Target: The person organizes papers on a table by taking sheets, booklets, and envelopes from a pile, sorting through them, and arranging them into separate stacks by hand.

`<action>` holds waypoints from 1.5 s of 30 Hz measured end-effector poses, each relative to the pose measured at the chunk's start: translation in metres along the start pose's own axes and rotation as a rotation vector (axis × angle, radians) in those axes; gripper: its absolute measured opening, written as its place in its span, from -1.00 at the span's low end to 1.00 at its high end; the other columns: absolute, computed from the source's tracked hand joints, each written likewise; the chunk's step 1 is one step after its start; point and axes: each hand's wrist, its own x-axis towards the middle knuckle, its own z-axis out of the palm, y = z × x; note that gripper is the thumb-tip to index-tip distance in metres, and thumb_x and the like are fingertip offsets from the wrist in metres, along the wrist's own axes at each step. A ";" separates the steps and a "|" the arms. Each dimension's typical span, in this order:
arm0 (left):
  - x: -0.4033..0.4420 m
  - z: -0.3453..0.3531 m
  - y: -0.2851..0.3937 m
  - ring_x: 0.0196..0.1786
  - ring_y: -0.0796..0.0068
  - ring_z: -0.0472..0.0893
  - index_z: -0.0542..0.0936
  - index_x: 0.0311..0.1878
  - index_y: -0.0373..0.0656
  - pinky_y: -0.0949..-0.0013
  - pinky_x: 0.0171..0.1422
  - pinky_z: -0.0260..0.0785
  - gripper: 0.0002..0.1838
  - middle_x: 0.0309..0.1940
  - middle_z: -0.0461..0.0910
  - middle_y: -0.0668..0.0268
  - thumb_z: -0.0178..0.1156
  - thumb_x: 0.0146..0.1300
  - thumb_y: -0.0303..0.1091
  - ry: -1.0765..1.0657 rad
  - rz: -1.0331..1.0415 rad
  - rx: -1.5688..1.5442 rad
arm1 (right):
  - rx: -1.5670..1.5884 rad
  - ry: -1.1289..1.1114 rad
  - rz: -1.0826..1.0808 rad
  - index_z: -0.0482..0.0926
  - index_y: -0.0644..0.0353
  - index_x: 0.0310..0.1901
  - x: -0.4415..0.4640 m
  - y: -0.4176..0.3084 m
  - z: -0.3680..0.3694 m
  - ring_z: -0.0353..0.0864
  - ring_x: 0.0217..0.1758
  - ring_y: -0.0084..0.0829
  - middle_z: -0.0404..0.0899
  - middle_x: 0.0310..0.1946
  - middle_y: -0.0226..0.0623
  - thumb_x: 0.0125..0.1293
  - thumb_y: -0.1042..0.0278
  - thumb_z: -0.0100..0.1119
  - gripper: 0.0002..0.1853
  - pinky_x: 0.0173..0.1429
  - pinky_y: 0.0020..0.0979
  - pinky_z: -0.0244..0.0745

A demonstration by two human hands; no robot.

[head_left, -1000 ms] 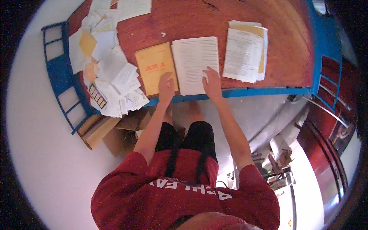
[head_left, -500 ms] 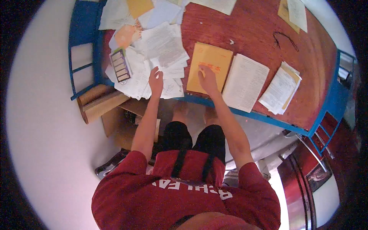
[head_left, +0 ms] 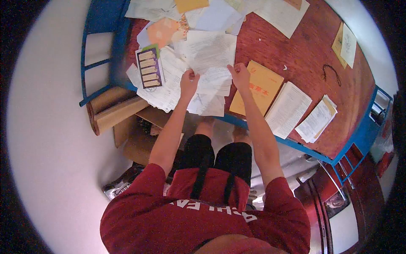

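Note:
My left hand (head_left: 189,81) is closed at the lower left edge of a printed paper sheet (head_left: 209,48) on the loose pile. At the sheet's right edge, my right hand (head_left: 239,76) pinches with thumb and finger. Under and around the sheet lie more loose papers (head_left: 169,91). Just right of the pile is a yellow-orange booklet (head_left: 264,80) with red characters, partly behind my right forearm. A stack of printed pages (head_left: 289,110) lies beside the booklet, and a smaller paper stack (head_left: 317,119) sits farther right.
A dark card with several pale strips (head_left: 149,68) lies on the pile's left side. The red-brown tabletop (head_left: 292,55) has a blue metal frame (head_left: 302,148). A dark cord (head_left: 331,74) and more papers lie at the far right. Rolled brown matting (head_left: 116,111) is below left.
The view has turned toward the left-hand paper pile. Both hands have moved from the booklet and printed stack to the sheet on the pile, and their fingers have closed at its edges.

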 end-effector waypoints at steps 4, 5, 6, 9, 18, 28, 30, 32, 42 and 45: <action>0.006 -0.008 0.022 -0.35 0.41 0.52 0.50 -0.24 -0.33 0.40 -0.19 0.36 -0.67 -0.40 0.56 0.21 0.24 0.11 -0.22 0.011 -0.119 0.040 | -0.090 -0.056 0.088 0.49 0.29 -0.35 -0.008 -0.008 -0.012 0.50 -0.45 -0.44 0.54 -0.52 -0.22 0.08 0.20 0.29 -0.69 -0.32 -0.43 0.39; 0.005 -0.010 0.027 -0.39 0.45 0.51 0.51 -0.29 -0.33 0.43 -0.24 0.35 -0.67 -0.46 0.56 0.25 0.24 0.12 -0.18 -0.001 -0.168 0.081 | -0.095 -0.033 0.070 0.47 0.29 -0.36 -0.011 -0.005 -0.014 0.47 -0.49 -0.47 0.52 -0.55 -0.23 0.09 0.20 0.29 -0.70 -0.36 -0.42 0.37; 0.005 -0.010 0.026 -0.39 0.45 0.51 0.51 -0.29 -0.33 0.43 -0.24 0.35 -0.67 -0.46 0.56 0.25 0.24 0.12 -0.18 -0.005 -0.165 0.081 | -0.094 -0.029 0.072 0.47 0.29 -0.36 -0.015 -0.003 -0.017 0.47 -0.49 -0.47 0.52 -0.55 -0.23 0.09 0.20 0.29 -0.70 -0.36 -0.42 0.37; 0.003 -0.004 0.027 -0.47 0.57 0.47 0.52 -0.33 -0.32 0.49 -0.35 0.31 -0.65 -0.55 0.53 0.32 0.25 0.12 -0.14 -0.129 -0.203 0.016 | 0.063 0.062 0.097 0.42 0.29 -0.40 -0.031 0.000 -0.031 0.38 -0.55 -0.52 0.45 -0.61 -0.29 0.12 0.24 0.27 -0.71 -0.42 -0.44 0.31; -0.051 0.071 0.086 -0.54 0.67 0.33 0.50 -0.36 -0.21 0.56 -0.46 0.21 -0.70 -0.62 0.39 0.48 0.30 0.07 -0.16 -0.339 -0.238 -0.103 | 0.159 0.191 0.178 0.34 0.24 -0.36 -0.086 0.028 -0.138 0.38 -0.55 -0.41 0.44 -0.59 -0.24 0.15 0.30 0.23 -0.74 -0.44 -0.37 0.31; -0.146 0.212 0.168 -0.48 0.66 0.49 0.52 -0.27 -0.33 0.54 -0.42 0.30 -0.72 -0.51 0.57 0.31 0.26 0.12 -0.27 -0.545 -0.116 -0.088 | 0.278 0.400 0.172 0.38 0.22 -0.28 -0.141 0.131 -0.284 0.41 -0.50 -0.48 0.49 -0.51 -0.28 0.16 0.35 0.22 -0.78 -0.36 -0.45 0.37; -0.164 0.240 0.183 -0.42 0.61 0.54 0.54 -0.22 -0.36 0.51 -0.36 0.35 -0.67 -0.45 0.60 0.26 0.26 0.12 -0.25 -0.587 -0.130 -0.105 | 0.295 0.441 0.148 0.40 0.22 -0.24 -0.151 0.156 -0.309 0.44 -0.46 -0.49 0.52 -0.46 -0.28 0.16 0.36 0.22 -0.78 -0.33 -0.47 0.39; -0.176 0.267 0.188 -0.34 0.49 0.59 0.54 -0.13 -0.39 0.42 -0.26 0.40 -0.60 -0.35 0.63 0.16 0.24 0.13 -0.21 -0.711 -0.046 0.110 | 0.449 0.418 0.232 0.41 0.23 -0.14 -0.160 0.183 -0.331 0.51 -0.37 -0.51 0.57 -0.37 -0.23 0.16 0.37 0.22 -0.73 -0.27 -0.50 0.41; -0.236 0.377 0.208 -0.21 0.32 0.60 0.51 -0.09 -0.35 0.33 -0.09 0.37 -0.67 -0.28 0.62 0.09 0.11 0.19 -0.28 -0.712 0.308 0.151 | 0.589 0.424 0.394 0.42 0.26 -0.34 -0.192 0.264 -0.397 0.32 -0.54 -0.63 0.41 -0.61 -0.41 0.13 0.26 0.27 -0.73 -0.48 -0.51 0.23; -0.246 0.396 0.203 -0.19 0.31 0.59 0.48 -0.07 -0.36 0.32 -0.07 0.37 -0.67 -0.25 0.61 0.10 0.12 0.19 -0.31 -0.712 0.271 0.025 | 0.415 0.450 0.465 0.36 0.24 -0.51 -0.195 0.280 -0.401 0.14 -0.60 -0.63 0.22 -0.69 -0.49 0.13 0.24 0.26 -0.69 -0.54 -0.48 0.06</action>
